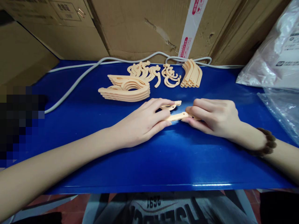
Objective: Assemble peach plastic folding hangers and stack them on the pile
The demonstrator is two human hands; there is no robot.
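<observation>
Fingers (pixel 158 113) of the left hand (pixel 142 124) and right hand (pixel 213 117) pinch one peach plastic bar (pixel 177 117) from both ends. It seems better to hold it flat on the worktop (pixel 163 161), pressing evenly.

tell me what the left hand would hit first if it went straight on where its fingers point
Probably the right hand, just past the peach plastic piece that both hold; the left hand points right along the blue table.

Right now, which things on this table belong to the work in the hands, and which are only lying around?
In the work: left hand, right hand, the peach bar both hold, the hook piece under the left fingers, the stacked peach parts, loose hooks and curved strips behind.
Lying about: white cable, cardboard boxes, plastic bags.
</observation>
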